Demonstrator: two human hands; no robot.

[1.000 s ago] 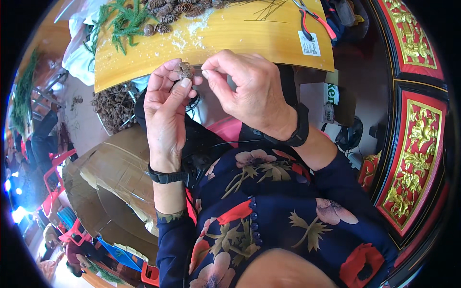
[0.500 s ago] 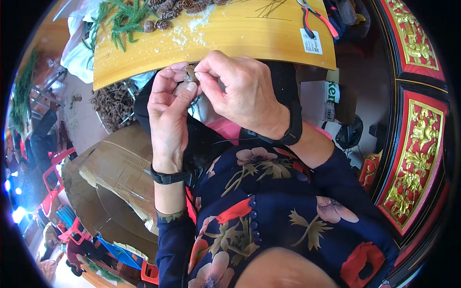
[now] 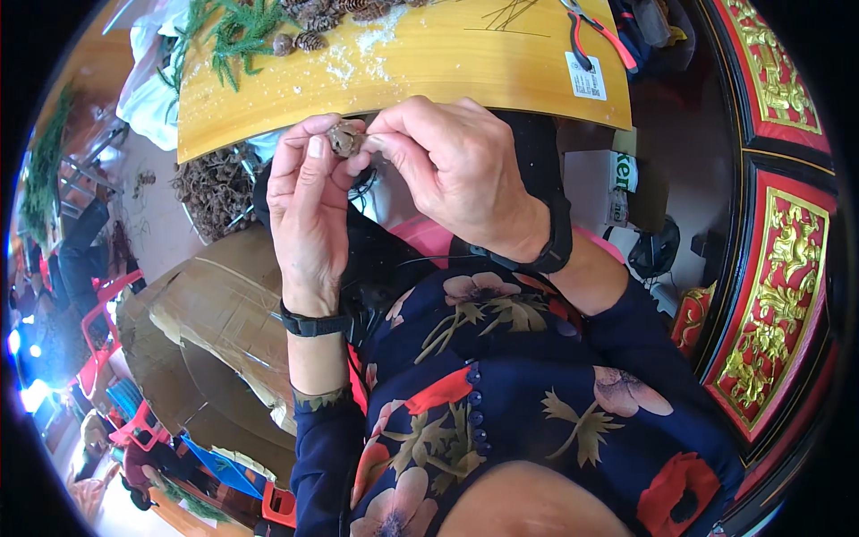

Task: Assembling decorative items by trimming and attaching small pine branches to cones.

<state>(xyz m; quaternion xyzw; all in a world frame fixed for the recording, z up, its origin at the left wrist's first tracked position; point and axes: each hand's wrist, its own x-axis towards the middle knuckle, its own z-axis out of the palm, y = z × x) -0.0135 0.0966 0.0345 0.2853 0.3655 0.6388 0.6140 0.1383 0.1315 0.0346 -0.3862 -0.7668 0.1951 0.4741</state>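
Observation:
My left hand (image 3: 309, 201) grips a small brown pine cone (image 3: 345, 140) between thumb and fingers, just off the near edge of the yellow table (image 3: 429, 85). Close on its right side, the thumb and forefinger of my right hand (image 3: 461, 166) are pinched together. Whatever sits in that pinch is too small to make out. More pine cones (image 3: 310, 41) lie at the table's far left beside green fir sprigs (image 3: 240, 40). White crumbs (image 3: 344, 67) are scattered near them.
Red-and-black pliers (image 3: 598, 38) and a white label (image 3: 585, 77) are at the table's right. Thin dark wires (image 3: 510, 20) lie farther back. A basket of brown cones (image 3: 215, 190) stands below the table's left, near a torn cardboard box (image 3: 210, 304). Carved red-and-gold panels (image 3: 765, 295) rise at right.
My left thumb has shifted up, and the pine cone is turned so more of it shows. My right hand has moved slightly right, still pinched.

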